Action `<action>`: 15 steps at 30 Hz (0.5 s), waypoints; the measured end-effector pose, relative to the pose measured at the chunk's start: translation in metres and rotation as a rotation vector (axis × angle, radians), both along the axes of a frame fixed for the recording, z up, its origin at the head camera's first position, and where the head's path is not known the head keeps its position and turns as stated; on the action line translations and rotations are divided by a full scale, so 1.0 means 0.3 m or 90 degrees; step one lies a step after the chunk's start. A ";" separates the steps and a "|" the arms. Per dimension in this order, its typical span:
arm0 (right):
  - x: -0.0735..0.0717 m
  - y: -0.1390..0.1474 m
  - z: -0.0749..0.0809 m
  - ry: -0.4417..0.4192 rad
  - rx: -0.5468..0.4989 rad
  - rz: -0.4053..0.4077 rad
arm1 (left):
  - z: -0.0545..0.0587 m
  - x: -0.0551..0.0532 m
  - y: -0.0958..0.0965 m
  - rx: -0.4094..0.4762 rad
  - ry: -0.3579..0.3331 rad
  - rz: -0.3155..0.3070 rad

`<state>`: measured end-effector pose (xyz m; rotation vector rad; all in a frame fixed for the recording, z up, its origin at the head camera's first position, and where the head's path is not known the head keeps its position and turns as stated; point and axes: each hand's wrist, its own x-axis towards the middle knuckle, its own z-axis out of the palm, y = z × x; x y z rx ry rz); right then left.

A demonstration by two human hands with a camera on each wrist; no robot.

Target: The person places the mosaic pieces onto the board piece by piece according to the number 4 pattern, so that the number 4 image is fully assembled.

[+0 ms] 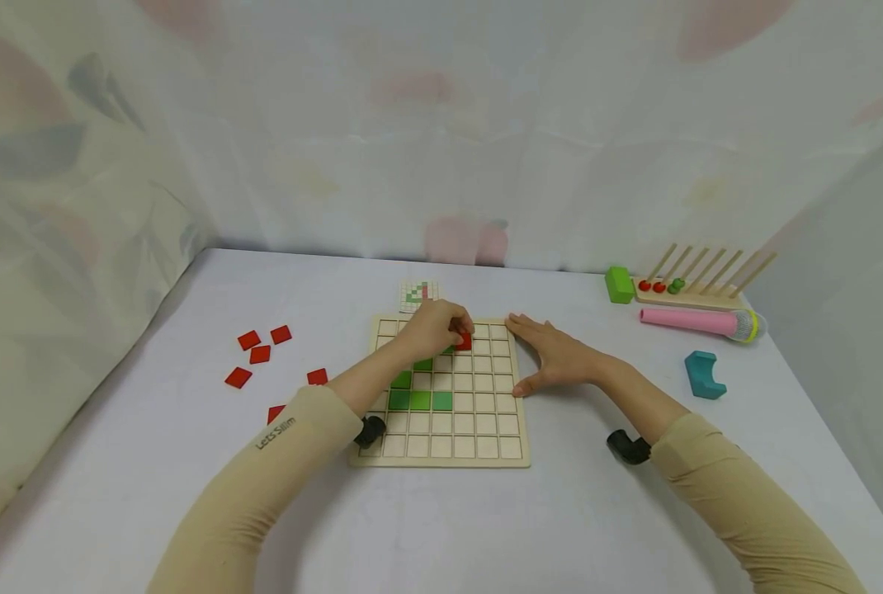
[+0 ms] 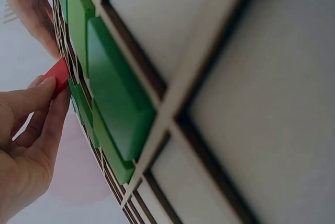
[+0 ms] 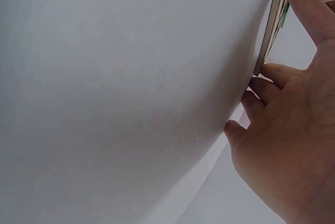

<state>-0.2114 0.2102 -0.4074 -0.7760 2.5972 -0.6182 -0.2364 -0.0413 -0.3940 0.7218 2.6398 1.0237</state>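
A wooden grid board (image 1: 487, 424) lies on the white table, with several green tiles (image 1: 420, 401) set in its squares. Over the far part of the grid, my left hand (image 1: 428, 330) pinches a red square tile (image 1: 465, 341) between thumb and fingers. In the left wrist view the red tile (image 2: 61, 72) is tilted, one corner right at the grid lines beside the green tiles. My right hand (image 1: 560, 356) rests with spread fingers along the board's right edge, thumb and fingertips touching it. Just beyond the board lies a small pattern card (image 1: 412, 305), partly hidden by my left hand.
Several loose red tiles (image 1: 260, 355) lie left of the board, some close to my left sleeve. Toward the back right are a green block (image 1: 619, 285), a peg stand (image 1: 690, 298) with beads, a pink toy microphone (image 1: 687, 320) and a teal curved block (image 1: 703, 375).
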 end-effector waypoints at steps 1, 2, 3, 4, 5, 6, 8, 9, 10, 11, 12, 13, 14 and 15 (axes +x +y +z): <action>0.001 0.000 0.000 -0.001 -0.001 0.000 | -0.001 0.001 0.001 -0.002 0.001 0.000; 0.001 0.000 0.002 -0.002 -0.001 -0.001 | -0.002 0.001 0.002 -0.005 0.004 0.000; 0.002 0.000 0.003 -0.003 -0.002 -0.001 | -0.002 0.002 0.003 -0.007 0.005 0.001; 0.003 0.000 0.004 -0.002 -0.002 -0.001 | -0.003 0.003 0.004 -0.010 0.009 0.001; 0.004 -0.001 0.005 -0.004 -0.001 -0.002 | -0.001 0.004 0.005 -0.013 0.013 0.000; 0.005 -0.001 0.006 -0.003 0.000 -0.001 | 0.000 0.006 0.005 -0.017 0.017 0.000; 0.005 -0.001 0.006 -0.005 0.005 -0.003 | 0.003 0.008 0.006 -0.026 0.023 0.000; 0.005 -0.002 0.006 -0.004 0.007 -0.004 | 0.005 0.009 0.006 -0.031 0.024 0.000; 0.004 -0.002 0.005 -0.004 0.009 -0.004 | 0.007 0.011 0.006 -0.038 0.025 -0.001; 0.003 -0.002 0.004 -0.004 0.010 -0.005 | 0.009 0.012 0.006 -0.042 0.023 -0.002; 0.003 -0.003 0.003 -0.003 0.010 -0.005 | 0.010 0.013 0.005 -0.046 0.019 -0.002; 0.002 -0.003 0.002 -0.004 0.010 -0.006 | 0.012 0.014 0.005 -0.049 0.017 -0.003; 0.001 -0.003 0.001 -0.002 0.009 -0.005 | 0.012 0.015 0.005 -0.053 0.016 -0.004; 0.001 -0.003 0.000 -0.002 0.008 -0.005 | 0.013 0.015 0.005 -0.056 0.015 -0.005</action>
